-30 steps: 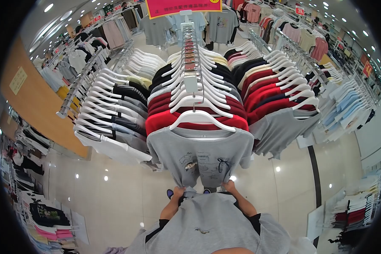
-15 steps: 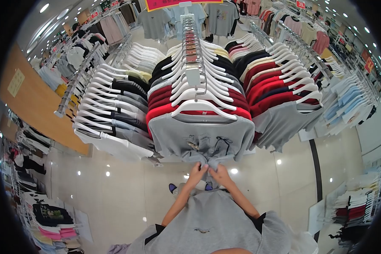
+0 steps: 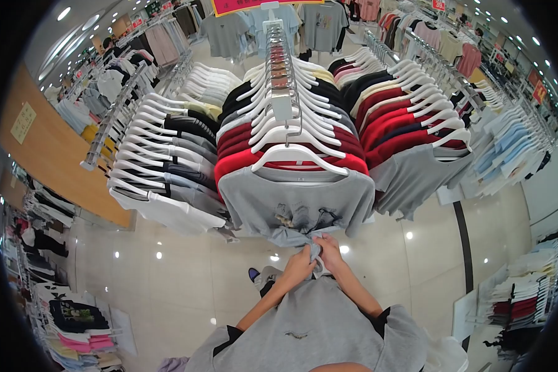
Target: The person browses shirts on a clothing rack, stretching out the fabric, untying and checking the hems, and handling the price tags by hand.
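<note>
Grey shirt (image 3: 291, 193) on white hanger (image 3: 301, 157), directly ahead of both hands; its gathered hem (image 3: 289, 237) reaches between them. Left hand (image 3: 298, 266) curled shut around the bunched cloth; right hand (image 3: 330, 253) gripping it just beside. Pink sign (image 3: 242, 6), far ahead: characters cut off, unreadable. Red sign (image 3: 439, 5), ahead right: "39".

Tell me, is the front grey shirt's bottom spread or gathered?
Gathered: the grey shirt narrows into a bunch gripped by the left hand and right hand, with creases above.
</note>
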{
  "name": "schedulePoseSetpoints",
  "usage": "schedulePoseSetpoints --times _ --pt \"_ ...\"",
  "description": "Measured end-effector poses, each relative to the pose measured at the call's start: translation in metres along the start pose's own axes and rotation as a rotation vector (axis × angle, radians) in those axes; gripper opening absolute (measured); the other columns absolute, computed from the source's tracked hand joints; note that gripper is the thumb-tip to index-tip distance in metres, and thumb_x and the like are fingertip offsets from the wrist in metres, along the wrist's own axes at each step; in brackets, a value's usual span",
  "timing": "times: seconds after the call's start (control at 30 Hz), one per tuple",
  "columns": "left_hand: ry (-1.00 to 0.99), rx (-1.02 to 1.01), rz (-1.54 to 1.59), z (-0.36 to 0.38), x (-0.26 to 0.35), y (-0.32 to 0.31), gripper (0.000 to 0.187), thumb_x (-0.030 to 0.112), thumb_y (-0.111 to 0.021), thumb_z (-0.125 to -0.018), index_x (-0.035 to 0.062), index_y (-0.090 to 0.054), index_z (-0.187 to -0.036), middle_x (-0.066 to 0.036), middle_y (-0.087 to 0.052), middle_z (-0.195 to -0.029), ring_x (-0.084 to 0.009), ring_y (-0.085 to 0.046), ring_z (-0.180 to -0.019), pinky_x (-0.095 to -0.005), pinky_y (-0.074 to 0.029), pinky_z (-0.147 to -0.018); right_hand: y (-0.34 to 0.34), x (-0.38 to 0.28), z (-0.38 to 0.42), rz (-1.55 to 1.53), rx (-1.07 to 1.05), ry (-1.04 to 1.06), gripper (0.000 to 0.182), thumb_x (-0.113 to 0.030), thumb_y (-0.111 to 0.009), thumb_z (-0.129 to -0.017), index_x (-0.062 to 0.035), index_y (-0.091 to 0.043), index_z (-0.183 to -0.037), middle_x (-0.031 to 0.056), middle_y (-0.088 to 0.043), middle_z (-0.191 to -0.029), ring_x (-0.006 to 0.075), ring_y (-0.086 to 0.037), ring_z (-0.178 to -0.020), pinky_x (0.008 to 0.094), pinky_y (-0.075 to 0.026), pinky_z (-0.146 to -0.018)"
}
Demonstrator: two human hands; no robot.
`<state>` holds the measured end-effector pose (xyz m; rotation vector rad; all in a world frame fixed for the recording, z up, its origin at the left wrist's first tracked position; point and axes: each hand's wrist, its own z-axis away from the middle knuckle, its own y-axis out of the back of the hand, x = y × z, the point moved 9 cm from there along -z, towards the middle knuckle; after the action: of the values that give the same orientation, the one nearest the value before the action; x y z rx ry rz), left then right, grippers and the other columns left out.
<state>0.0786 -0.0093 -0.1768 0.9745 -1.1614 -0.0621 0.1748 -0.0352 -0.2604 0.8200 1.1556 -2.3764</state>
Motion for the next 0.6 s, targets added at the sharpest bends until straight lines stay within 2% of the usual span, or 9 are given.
schedulePoseSetpoints --times 0.03,0.07,0.1,0.17,0.23,0.37,0.47,0.57,0.6 --pt "0.002 0.0 0.001 0.001 0.003 0.003 0.035 0.016 -0.062 -0.082 -0.004 -0.042 -0.103 -0.028 -0.062 -0.094 -0.0467 -0.059 -0.082 -0.0508 -0.048 -0.067 0.005 -0.002 -0.001 0.083 0.062 -0.007 0.023 -0.007 -0.064 -0.084 -0.0054 -0.052 -0.104 0.0056 -0.062 -0.094 0.0152 -0.061 -0.084 0.0301 -0.05 -0.075" --pt "-0.082 0.011 -0.053 0.003 0.012 0.007 0.035 0.015 -0.062 -0.081 -0.0038 -0.043 -0.103 -0.027 -0.062 -0.09 -0.0456 -0.06 -0.081 -0.0502 -0.048 -0.067 0.015 0.008 -0.009 0.085 0.063 -0.01 0.023 -0.007 -0.064 -0.084 -0.0054 -0.052 -0.104 0.0056 -0.062 -0.094 0.0152 -0.061 -0.084 0.0301 -0.05 -0.075" --pt "-0.165 0.024 -0.107 0.006 0.022 0.009 0.035 0.015 -0.062 -0.081 -0.0035 -0.043 -0.104 -0.026 -0.062 -0.087 -0.0444 -0.06 -0.079 -0.0497 -0.049 -0.067 0.031 0.019 -0.025 0.223 0.099 0.048 0.028 -0.006 -0.065 -0.082 -0.0038 -0.052 -0.107 0.0067 -0.062 -0.097 0.0165 -0.061 -0.086 0.031 -0.05 -0.076" --pt "-0.165 0.014 -0.11 0.009 0.025 0.009 0.034 0.015 -0.063 -0.08 -0.0031 -0.044 -0.103 -0.025 -0.062 -0.085 -0.0436 -0.061 -0.079 -0.049 -0.049 -0.067 0.043 0.025 -0.031 0.362 0.133 0.103 0.034 -0.005 -0.065 -0.08 -0.0023 -0.052 -0.111 0.0078 -0.063 -0.099 0.0179 -0.062 -0.089 0.0319 -0.051 -0.077" --pt "-0.168 0.005 -0.117 0.011 0.031 0.013 0.034 0.015 -0.063 -0.08 -0.0027 -0.045 -0.103 -0.024 -0.061 -0.083 -0.0427 -0.061 -0.078 -0.0483 -0.049 -0.067 0.027 0.029 -0.033 0.054 -0.119 0.105 0.042 -0.001 -0.066 -0.075 0.0019 -0.051 -0.114 0.0083 -0.062 -0.096 0.0187 -0.062 -0.082 0.0325 -0.051 -0.07" --pt "-0.131 0.015 -0.068 0.021 0.041 0.026 0.033 0.017 -0.062 -0.08 -0.0002 -0.048 -0.103 -0.023 -0.062 -0.085 -0.0415 -0.061 -0.078 -0.0479 -0.048 -0.066 0.05 0.037 -0.059 0.197 0.012 0.011 0.044 0.0 -0.063 -0.076 0.0001 -0.051 -0.118 0.0097 -0.062 -0.099 0.0202 -0.063 -0.086 0.0306 -0.051 -0.075" --pt "-0.065 0.055 -0.009 0.026 0.052 0.048 0.033 0.018 -0.062 -0.078 0.0015 -0.051 -0.104 -0.024 -0.062 -0.085 -0.0416 -0.06 -0.077 -0.048 -0.048 -0.066 0.029 0.026 -0.052 0.025 -0.165 -0.038 0.04 -0.009 -0.061 -0.082 -0.0024 -0.05 -0.121 0.0084 -0.061 -0.103 0.0184 -0.061 -0.096 0.0326 -0.049 -0.084" --pt "-0.06 0.082 -0.07 0.031 0.045 0.052 0.033 0.019 -0.063 -0.078 0.0018 -0.05 -0.103 -0.023 -0.062 -0.083 -0.0408 -0.061 -0.076 -0.0474 -0.048 -0.065 -0.018 -0.002 -0.015 -0.079 -0.17 -0.105 0.04 -0.017 -0.062 -0.085 -0.0031 -0.05 -0.121 0.0075 -0.061 -0.104 0.0184 -0.06 -0.097 0.0332 -0.048 -0.087" --pt "-0.092 0.076 -0.125 0.03 0.046 0.051 0.034 0.019 -0.064 -0.078 0.0014 -0.048 -0.103 -0.022 -0.063 -0.082 -0.0401 -0.062 -0.075 -0.0467 -0.048 -0.065 -0.035 -0.021 0.003 -0.086 -0.079 -0.056 0.034 -0.021 -0.063 -0.086 -0.0045 -0.054 -0.114 0.0074 -0.063 -0.101 0.0199 -0.062 -0.094 0.0339 -0.049 -0.085"
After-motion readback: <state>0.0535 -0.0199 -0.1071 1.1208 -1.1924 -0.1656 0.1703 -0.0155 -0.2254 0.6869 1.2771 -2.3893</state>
